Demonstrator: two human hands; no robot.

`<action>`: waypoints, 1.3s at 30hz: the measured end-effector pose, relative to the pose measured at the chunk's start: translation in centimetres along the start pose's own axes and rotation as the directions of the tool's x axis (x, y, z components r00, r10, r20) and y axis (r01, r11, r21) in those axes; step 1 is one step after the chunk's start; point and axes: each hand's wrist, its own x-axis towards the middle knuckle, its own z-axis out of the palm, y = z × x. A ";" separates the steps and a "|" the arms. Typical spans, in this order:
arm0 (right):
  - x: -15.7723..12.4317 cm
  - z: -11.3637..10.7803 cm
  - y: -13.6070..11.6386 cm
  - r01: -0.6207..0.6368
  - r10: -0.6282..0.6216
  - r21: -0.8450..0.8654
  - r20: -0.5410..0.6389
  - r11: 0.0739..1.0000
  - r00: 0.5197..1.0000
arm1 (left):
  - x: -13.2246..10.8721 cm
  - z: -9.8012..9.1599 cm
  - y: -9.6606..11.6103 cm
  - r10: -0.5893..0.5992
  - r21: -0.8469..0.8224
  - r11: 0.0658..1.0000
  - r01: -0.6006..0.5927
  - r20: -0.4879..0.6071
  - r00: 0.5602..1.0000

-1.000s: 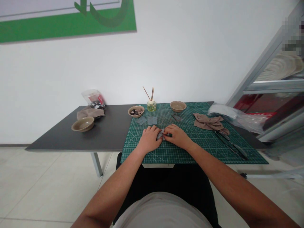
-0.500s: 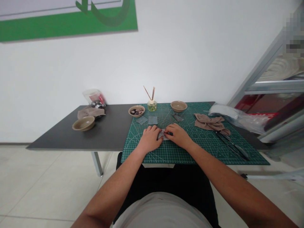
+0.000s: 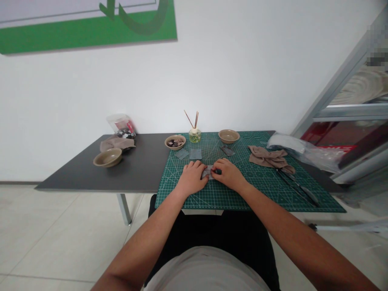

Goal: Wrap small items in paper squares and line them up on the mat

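A small grey sheet-like piece lies on the green cutting mat, between my hands; its material is too small to make out. My left hand holds its left side with thumb and fingers. My right hand pinches the right edge, fingers curled; part of the piece is hidden under them. Just beyond lie two flat grey-blue squares and, farther right, a darker rectangular piece.
At the back stand a bowl of dark and light bits, a reed diffuser and another bowl. On the right are a brown cloth and a long black-handled tool. Leftward, a bowl sits by a clear container.
My right fingers have shifted slightly along the right edge of the grey piece, so more of it shows. My left hand stays in place. The view has moved a little.
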 end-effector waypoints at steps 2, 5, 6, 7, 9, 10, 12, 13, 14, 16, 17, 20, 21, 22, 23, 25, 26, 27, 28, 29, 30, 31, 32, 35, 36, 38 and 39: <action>0.0 0.0 0.0 0.029 -0.029 0.010 0.012 1.000 1.000 | 0.0 0.1 0.0 0.006 -0.002 1.000 -0.006 -0.004 1.000; -0.1 0.1 0.1 0.076 -0.077 0.036 0.039 0.996 0.996 | 0.0 0.1 -0.1 0.007 0.003 1.000 -0.007 -0.007 1.000; -0.1 0.2 0.2 0.062 -0.062 0.024 0.029 0.998 0.998 | 0.0 0.1 -0.1 0.006 0.006 1.000 -0.006 -0.007 1.000; -0.1 0.2 0.2 0.040 -0.040 0.005 0.014 0.999 0.999 | 0.0 0.1 -0.1 0.006 0.007 1.000 -0.006 -0.007 1.000; -0.1 0.2 0.2 0.012 -0.013 -0.022 -0.007 1.000 1.000 | 0.0 0.1 -0.1 0.006 0.008 1.000 -0.006 -0.003 1.000; -0.1 0.2 0.1 0.021 -0.021 -0.019 -0.001 1.000 1.000 | 0.0 0.1 -0.1 0.006 0.009 1.000 -0.006 0.000 1.000; -0.1 0.1 0.0 0.061 -0.061 0.009 0.028 0.998 0.998 | 0.0 0.1 -0.1 0.006 0.011 1.000 -0.006 0.000 1.000; -0.1 0.1 0.0 0.070 -0.070 0.019 0.035 0.997 0.997 | 0.0 0.1 -0.1 0.007 0.013 1.000 -0.007 -0.002 1.000; -0.1 0.1 0.0 0.065 -0.066 0.019 0.034 0.998 0.997 | 0.0 0.1 -0.1 0.009 0.014 1.000 -0.008 -0.006 1.000; -0.1 0.0 -0.1 0.024 -0.024 -0.009 0.004 1.000 1.000 | 0.0 0.1 -0.1 0.011 0.012 1.000 -0.011 -0.010 1.000; -0.1 0.1 0.0 0.007 -0.007 -0.023 -0.011 1.000 1.000 | 0.0 0.1 -0.1 0.012 0.010 1.000 -0.012 -0.009 1.000; -0.1 0.1 0.0 0.052 -0.052 -0.008 0.008 0.999 0.999 | 0.0 0.1 -0.1 0.010 0.004 1.000 -0.010 0.002 1.000; -0.1 0.1 0.1 0.077 -0.077 0.008 0.024 0.997 0.997 | 0.0 0.1 -0.1 0.008 0.003 1.000 -0.008 0.006 1.000; 0.0 0.1 0.1 0.090 -0.091 0.019 0.034 0.996 0.995 | 0.0 0.1 -0.1 0.005 0.003 1.000 -0.005 0.010 1.000; 0.0 0.1 0.0 0.084 -0.085 0.018 0.033 0.996 0.996 | 0.0 0.1 -0.1 0.001 0.002 1.000 -0.001 0.013 1.000; 0.0 0.1 0.0 0.040 -0.040 -0.009 0.012 0.999 0.999 | 0.0 0.1 -0.1 -0.002 0.002 1.000 0.002 0.016 1.000; -0.1 0.1 -0.1 0.025 -0.025 -0.019 0.005 1.000 1.000 | 0.0 0.1 -0.1 -0.001 0.002 1.000 0.001 0.014 1.000; -0.1 0.0 -0.1 0.028 -0.028 -0.017 0.009 0.999 1.000 | 0.0 0.1 -0.1 0.001 0.001 1.000 -0.001 0.010 1.000; -0.1 0.0 -0.1 0.044 -0.044 -0.006 0.020 0.999 0.999 | 0.0 0.1 -0.1 0.004 -0.001 1.000 -0.004 0.005 1.000; -0.1 0.0 -0.2 0.065 -0.065 0.008 0.032 0.998 0.997 | 0.0 0.1 -0.1 0.007 -0.002 1.000 -0.007 0.000 1.000; -0.1 0.0 -0.2 0.077 -0.078 0.017 0.038 0.997 0.996 | 0.0 0.1 -0.1 0.007 -0.003 1.000 -0.007 -0.004 1.000; -0.1 0.1 -0.2 0.074 -0.075 0.015 0.034 0.997 0.997 | 0.0 0.0 -0.1 0.006 -0.004 1.000 -0.006 -0.004 1.000; -0.1 0.1 -0.1 0.058 -0.058 0.001 0.022 0.998 0.998 | 0.0 0.0 -0.1 0.003 -0.005 1.000 -0.003 -0.002 1.000; 0.0 0.1 -0.1 0.016 -0.016 -0.035 0.000 0.999 1.000 | 0.0 0.1 -0.1 -0.004 -0.002 1.000 0.004 0.007 1.000; 0.0 0.1 -0.2 0.029 -0.028 -0.029 0.011 0.999 1.000 | 0.0 0.1 -0.1 -0.002 0.000 1.000 0.002 0.007 1.000; -0.1 0.1 -0.2 0.068 -0.068 -0.001 0.042 0.998 0.997 | 0.0 0.2 -0.1 0.002 0.004 1.000 -0.002 -0.002 1.000; -0.1 0.1 -0.2 0.078 -0.079 0.010 0.049 0.997 0.996 | 0.0 0.2 -0.1 0.005 0.004 1.000 -0.004 -0.008 1.000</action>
